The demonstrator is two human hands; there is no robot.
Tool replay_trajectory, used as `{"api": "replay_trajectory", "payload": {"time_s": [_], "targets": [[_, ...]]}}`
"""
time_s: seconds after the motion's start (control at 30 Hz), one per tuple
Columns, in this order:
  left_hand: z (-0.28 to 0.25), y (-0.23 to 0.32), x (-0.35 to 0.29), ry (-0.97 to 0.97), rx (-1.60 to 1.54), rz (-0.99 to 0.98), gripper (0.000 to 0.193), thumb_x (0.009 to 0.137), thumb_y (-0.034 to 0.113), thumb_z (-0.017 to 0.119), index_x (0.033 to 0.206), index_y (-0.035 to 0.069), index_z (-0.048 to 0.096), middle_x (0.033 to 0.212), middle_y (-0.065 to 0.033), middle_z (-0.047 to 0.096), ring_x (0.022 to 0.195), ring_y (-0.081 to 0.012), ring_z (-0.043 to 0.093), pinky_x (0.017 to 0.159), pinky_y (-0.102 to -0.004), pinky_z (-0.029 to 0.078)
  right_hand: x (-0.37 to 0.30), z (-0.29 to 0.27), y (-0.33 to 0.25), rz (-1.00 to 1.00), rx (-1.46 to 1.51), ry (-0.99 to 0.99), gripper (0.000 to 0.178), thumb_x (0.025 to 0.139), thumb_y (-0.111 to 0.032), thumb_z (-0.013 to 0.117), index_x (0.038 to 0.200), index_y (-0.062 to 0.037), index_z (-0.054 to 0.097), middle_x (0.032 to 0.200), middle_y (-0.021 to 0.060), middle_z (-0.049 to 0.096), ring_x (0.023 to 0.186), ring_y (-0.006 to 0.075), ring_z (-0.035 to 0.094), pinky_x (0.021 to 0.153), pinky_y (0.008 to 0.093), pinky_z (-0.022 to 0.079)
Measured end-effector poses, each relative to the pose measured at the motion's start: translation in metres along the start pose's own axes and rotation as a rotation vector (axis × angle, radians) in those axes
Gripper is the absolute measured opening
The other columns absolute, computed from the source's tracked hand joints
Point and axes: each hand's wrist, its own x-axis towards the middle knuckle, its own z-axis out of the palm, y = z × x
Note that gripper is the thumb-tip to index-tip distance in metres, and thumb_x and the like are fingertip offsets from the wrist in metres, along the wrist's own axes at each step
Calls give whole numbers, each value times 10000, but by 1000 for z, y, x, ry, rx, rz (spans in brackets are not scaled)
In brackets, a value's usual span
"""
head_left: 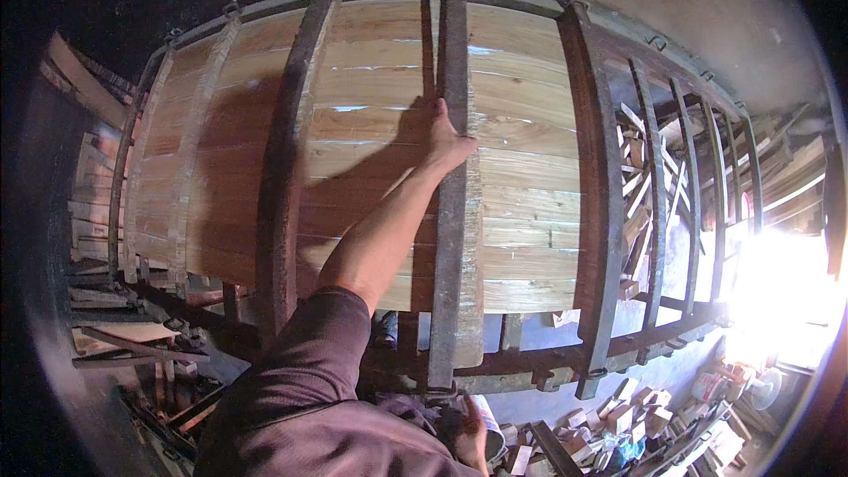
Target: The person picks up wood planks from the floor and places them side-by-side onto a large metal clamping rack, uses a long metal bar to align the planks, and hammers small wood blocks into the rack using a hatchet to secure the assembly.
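A panel of pale wooden boards [521, 159] lies side by side in a clamping rack, with whitish streaks along several seams. My left arm reaches up across it. The left hand [449, 141] is closed around a dark metal clamp bar [452, 238] that crosses the panel, with a wooden strip [471, 300] beneath the bar. Low in the picture, close to my body, my right hand [474, 438] is closed at the side of a white container [486, 415]. The sleeve and dark shadow partly hide the right fingers.
More clamp bars [596, 194] cross the panel, and bare rack bars [693, 185] continue rightward. Cut wood blocks [623, 415] are heaped below right. Timber offcuts [115, 300] are stacked at left. A white fan [765, 387] stands near the bright opening at right.
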Motion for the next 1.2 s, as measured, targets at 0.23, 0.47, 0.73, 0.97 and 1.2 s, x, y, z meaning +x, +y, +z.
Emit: {"api": "replay_trajectory", "payload": {"time_s": [0.23, 0.47, 0.73, 0.97, 1.2], "targets": [[-18, -2, -3, -56, 73, 17, 1191, 673, 139, 841, 1595, -12, 103, 1436, -249, 519, 1270, -301, 557, 1064, -344, 449, 65, 26, -176, -434, 1, 364, 426, 1001, -225, 638, 1313, 63, 608, 1095, 135, 727, 1001, 195, 663, 906, 323, 513], [-22, 16, -25, -130, 48, -175, 1195, 695, 163, 832, 1586, -32, 59, 1579, -290, 299, 1459, -363, 347, 1196, -395, 316, 116, 61, -121, -284, -231, 252, 268, 956, -74, 663, 1190, 48, 708, 1112, 71, 727, 974, 110, 643, 886, 263, 503], [-13, 2, -20, -129, 2, -73, 1162, 659, 133, 799, 1568, -62, 102, 1501, -299, 413, 1379, -372, 452, 1158, -378, 367, 137, 60, -110, -174, -145, -71, 568, 991, -2, 551, 1534, -119, 432, 1283, 54, 644, 990, 104, 607, 857, 241, 491], [-18, 16, -32, -131, 10, -23, 1182, 673, 123, 783, 1567, -61, 31, 1471, -277, 449, 1349, -355, 481, 1141, -381, 380, 133, 49, -128, -185, 19, -270, 596, 993, 52, 510, 1558, -66, 364, 1533, 59, 461, 1344, 157, 447, 1098, 268, 322], [-8, 4, -17, -190, -25, -93, 1188, 654, 114, 777, 1565, -74, 37, 1367, -283, 553, 1239, -347, 580, 1065, -375, 454, 139, 29, -152, -145, -94, -238, 768, 881, 141, 487, 1561, -207, 406, 912, -75, 504, 686, 41, 406, 620, 196, 386]]}}
